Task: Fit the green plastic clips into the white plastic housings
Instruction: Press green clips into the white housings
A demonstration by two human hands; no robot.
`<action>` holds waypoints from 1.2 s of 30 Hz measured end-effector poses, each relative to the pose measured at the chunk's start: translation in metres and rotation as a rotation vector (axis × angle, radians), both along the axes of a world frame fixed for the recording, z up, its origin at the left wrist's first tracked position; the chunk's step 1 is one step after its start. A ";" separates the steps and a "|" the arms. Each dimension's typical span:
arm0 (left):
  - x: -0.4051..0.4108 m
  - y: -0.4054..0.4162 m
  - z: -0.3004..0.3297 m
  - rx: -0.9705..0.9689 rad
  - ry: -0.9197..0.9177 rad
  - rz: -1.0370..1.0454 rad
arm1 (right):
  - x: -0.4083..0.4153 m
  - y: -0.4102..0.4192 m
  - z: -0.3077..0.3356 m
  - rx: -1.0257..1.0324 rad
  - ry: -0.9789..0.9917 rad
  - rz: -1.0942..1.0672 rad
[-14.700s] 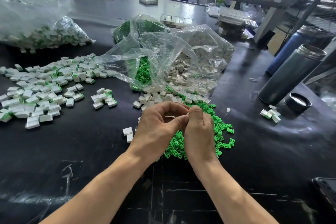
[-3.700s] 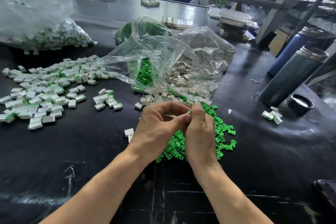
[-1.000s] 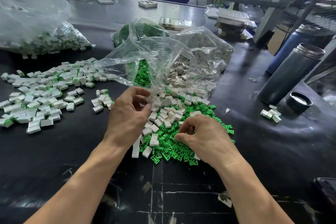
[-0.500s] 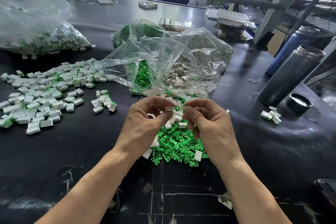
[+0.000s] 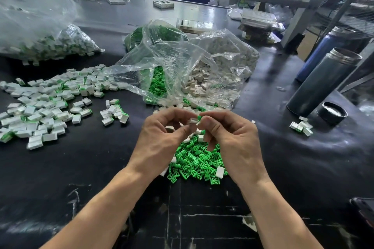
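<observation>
hands now raised together above green pile (image 5: 195, 160). left hand (image 5: 162, 143) pinches white housing (image 5: 191, 121); right hand (image 5: 230, 137) pinches green clip (image 5: 199, 117) against it. parts light, stiff, slippery; grip by edges.

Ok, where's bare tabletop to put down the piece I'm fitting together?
Bare black table lies near your left forearm, below the finished pile. There is also room between the loose green clips and the small cluster by the flask. It is crowded under both hands and around the clear bags.
</observation>
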State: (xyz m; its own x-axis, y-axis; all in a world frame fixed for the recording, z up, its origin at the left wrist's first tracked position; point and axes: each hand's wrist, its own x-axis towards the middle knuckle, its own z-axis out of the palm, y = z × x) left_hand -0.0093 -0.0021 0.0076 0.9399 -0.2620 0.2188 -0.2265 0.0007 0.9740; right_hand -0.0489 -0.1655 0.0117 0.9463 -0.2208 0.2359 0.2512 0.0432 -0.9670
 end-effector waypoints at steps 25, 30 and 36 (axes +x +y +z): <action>-0.007 -0.003 0.003 0.002 0.059 0.036 | 0.001 -0.001 -0.005 -0.282 0.030 -0.047; -0.006 -0.003 0.003 -0.023 0.074 0.048 | 0.000 0.000 -0.004 -0.288 0.028 -0.037; -0.004 -0.002 0.002 -0.049 0.083 0.015 | -0.002 0.002 -0.003 -0.293 0.064 -0.083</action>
